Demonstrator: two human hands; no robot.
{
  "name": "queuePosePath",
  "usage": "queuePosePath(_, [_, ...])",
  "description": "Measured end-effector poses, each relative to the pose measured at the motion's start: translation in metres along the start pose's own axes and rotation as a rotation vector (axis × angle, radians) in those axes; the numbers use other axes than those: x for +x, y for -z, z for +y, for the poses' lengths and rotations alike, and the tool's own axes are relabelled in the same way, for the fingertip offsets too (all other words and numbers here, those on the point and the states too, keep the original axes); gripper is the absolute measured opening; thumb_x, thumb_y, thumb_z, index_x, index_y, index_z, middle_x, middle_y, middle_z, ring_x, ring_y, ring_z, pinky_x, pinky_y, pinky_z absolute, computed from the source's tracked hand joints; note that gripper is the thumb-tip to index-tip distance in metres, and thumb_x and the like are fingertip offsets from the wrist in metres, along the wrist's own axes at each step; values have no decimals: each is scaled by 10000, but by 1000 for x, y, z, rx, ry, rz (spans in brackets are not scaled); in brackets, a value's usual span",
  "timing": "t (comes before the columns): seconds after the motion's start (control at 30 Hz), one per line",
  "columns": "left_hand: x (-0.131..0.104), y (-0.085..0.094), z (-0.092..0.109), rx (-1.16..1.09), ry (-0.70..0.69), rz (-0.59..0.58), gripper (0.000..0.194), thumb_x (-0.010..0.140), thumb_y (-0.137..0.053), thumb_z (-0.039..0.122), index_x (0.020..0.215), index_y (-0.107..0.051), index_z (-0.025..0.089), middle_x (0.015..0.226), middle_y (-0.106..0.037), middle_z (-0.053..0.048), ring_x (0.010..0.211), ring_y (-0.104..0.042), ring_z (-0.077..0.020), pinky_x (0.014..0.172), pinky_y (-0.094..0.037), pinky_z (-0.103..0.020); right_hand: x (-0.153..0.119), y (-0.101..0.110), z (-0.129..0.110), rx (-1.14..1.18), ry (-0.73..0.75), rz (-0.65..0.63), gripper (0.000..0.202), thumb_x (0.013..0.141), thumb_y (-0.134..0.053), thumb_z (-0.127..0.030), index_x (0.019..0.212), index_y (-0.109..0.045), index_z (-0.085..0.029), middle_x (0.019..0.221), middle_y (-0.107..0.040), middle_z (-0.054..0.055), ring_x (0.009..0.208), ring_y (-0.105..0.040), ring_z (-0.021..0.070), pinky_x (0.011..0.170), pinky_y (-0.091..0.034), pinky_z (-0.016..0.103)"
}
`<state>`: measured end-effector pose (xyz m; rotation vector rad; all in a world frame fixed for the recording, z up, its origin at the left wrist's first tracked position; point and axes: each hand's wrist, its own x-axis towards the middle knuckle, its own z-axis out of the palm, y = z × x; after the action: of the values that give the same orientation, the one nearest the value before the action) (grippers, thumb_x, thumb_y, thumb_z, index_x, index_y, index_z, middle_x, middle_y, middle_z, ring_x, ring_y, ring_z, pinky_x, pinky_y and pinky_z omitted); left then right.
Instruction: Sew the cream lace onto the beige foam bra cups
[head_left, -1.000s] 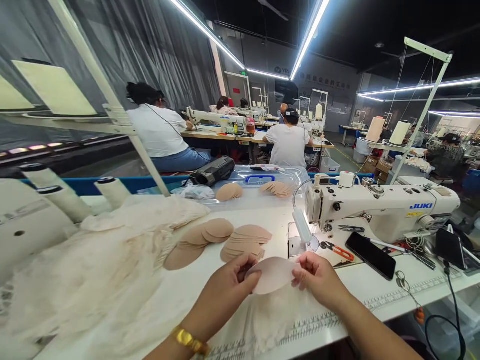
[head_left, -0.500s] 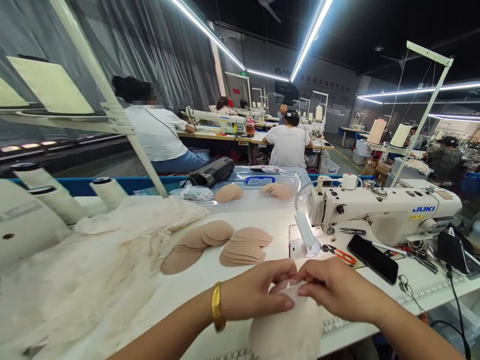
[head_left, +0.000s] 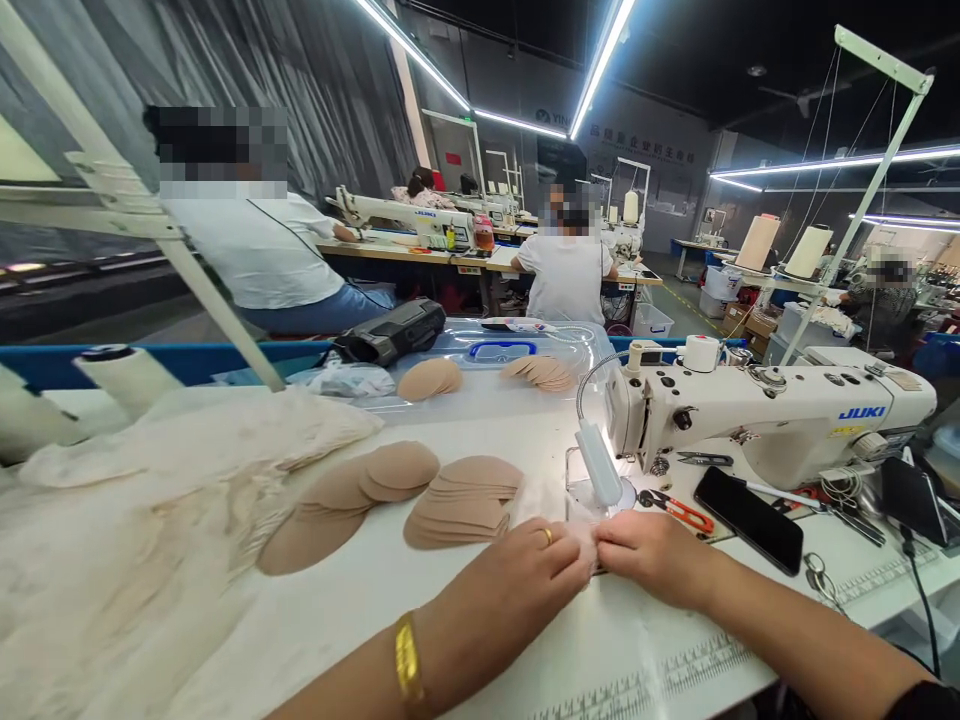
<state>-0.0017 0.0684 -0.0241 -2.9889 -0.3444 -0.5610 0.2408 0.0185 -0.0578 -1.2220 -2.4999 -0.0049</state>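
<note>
Both hands pinch a thin pale fabric piece (head_left: 583, 540) at the front of the sewing machine (head_left: 757, 410), close to its needle plate. My left hand (head_left: 517, 580), with a gold bracelet and a ring, is closed on the fabric's left part. On the right edge of the same piece, my right hand (head_left: 652, 555) has its fingers pressed together. A small white lamp (head_left: 598, 465) hangs just above the fabric. Left of the hands lie overlapping beige pads (head_left: 465, 500) and another fanned group of beige ovals (head_left: 360, 490). Part of the fabric is hidden by the fingers.
Orange-handled snips (head_left: 679, 510), a black phone (head_left: 750, 520) and keys (head_left: 817, 575) lie right of the hands. Pale cloth (head_left: 150, 540) covers the table's left side. A clear plastic box (head_left: 480, 385) behind bears more beige ovals. Two people in white shirts sit farther back.
Both hands have moved forward with the pale fabric, from near the table's front edge to beside the machine's needle area. The left hand has turned palm down. The camera view has shifted a little.
</note>
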Motion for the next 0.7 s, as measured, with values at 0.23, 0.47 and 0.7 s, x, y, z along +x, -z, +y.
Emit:
queuePosePath(0.23, [16, -23, -9, 10, 30, 33, 236, 930, -536, 7, 806, -591, 199, 811, -649, -36, 668, -575, -213, 583, -437, -326, -8, 6, 18, -95, 51, 155, 255, 980, -554, -28, 1043, -697, -230, 1124, -742, 52, 974, -596, 219, 737, -414, 304])
queuePosePath(0.47, [10, -23, -6, -144, 58, 99, 268, 1023, -455, 46, 999, -672, 202, 960, -706, -63, 859, -637, -236, 762, -560, -358, -15, 19, 10, -53, 21, 39, 284, 989, -570, -86, 1118, -734, -279, 1021, -712, 10, 929, -582, 206, 740, -416, 301])
queuePosePath(0.7, [11, -27, -7, -168, 68, 146, 254, 1030, -448, 77, 1060, -673, 190, 926, -691, -65, 802, -620, -239, 718, -555, -357, -14, 23, 8, 58, 54, 53, 270, 958, -569, -54, 1020, -742, -251, 962, -698, 23, 896, -561, 197, 733, -425, 293])
